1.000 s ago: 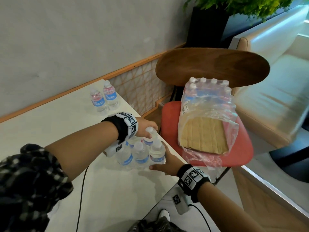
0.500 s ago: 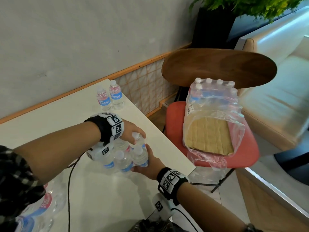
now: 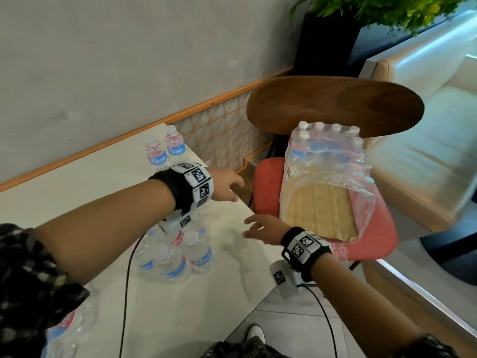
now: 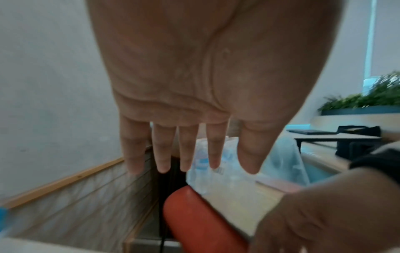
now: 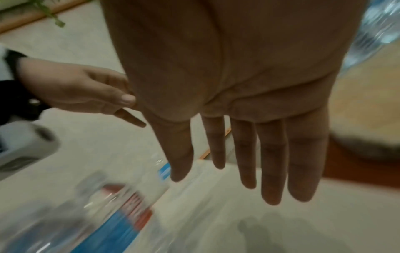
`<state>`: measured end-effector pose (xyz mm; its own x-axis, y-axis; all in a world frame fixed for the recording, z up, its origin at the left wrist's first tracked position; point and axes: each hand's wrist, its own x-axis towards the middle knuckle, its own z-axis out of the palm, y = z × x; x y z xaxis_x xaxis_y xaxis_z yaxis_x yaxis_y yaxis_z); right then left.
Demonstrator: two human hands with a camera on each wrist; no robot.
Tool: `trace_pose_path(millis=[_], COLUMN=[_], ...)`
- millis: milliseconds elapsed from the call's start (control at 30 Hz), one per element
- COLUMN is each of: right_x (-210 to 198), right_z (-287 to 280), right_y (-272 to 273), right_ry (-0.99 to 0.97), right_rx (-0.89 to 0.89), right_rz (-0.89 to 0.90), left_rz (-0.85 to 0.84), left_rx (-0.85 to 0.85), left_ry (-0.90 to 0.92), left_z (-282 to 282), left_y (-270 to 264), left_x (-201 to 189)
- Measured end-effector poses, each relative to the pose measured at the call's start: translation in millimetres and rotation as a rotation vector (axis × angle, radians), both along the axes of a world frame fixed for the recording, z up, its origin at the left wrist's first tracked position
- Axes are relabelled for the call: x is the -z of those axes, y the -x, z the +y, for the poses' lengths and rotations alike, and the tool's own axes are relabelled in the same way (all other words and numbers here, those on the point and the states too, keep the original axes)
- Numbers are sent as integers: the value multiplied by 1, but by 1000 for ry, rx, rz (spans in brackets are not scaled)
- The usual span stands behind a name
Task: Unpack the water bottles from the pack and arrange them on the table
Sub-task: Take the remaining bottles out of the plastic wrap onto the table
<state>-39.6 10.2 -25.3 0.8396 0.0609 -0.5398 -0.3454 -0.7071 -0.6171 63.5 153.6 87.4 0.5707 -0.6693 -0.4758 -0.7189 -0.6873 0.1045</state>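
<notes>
Some bottles (image 3: 178, 257) behind left arm (image 3: 103, 228)

A: Wall (image 3: 116, 60) at 11 o'clock, plain grey, orange wooden rail (image 3: 180, 115) along its foot, tiled panel (image 3: 222, 135) beneath.

B: Chair (image 3: 335, 104) at 1 o'clock, brown wooden back, red seat. Cream bench (image 3: 426, 140) at 3 o'clock, daylit. Green plant (image 3: 382, 11) at 1. Pale floor tiles (image 3: 278, 326) at 6.

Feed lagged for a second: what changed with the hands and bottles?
Both hands let go of the bottle cluster, now standing on the table. The left hand and right hand, fingers straight, moved toward the pack on the chair. The two far bottles stayed.
</notes>
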Motion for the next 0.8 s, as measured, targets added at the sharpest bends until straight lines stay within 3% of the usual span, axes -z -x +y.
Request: trace_pose_path(millis=[167, 333, 433, 567, 667, 800], right_x=[-19, -33, -20, -34, -36, -17], right_z=[-81, -131, -158, -172, -189, -206], right_y=[-14, -20, -35, -46, -47, -51], right_ry=[209, 438, 384, 197, 139, 405], right_rx=[193, 219, 303, 435, 527, 455], right_rz=[-39, 33, 18, -24, -94, 45], left_rz=[-49, -17, -40, -56, -65, 6], left_rx=[152, 182, 120, 58, 100, 146], left_ry=[148, 133, 145, 393, 460, 479], left_z=[-82, -140, -161, -172, -171, -172], left_y=[25, 40, 38, 36, 32, 17], left_x=[10, 31, 43, 46, 53, 50])
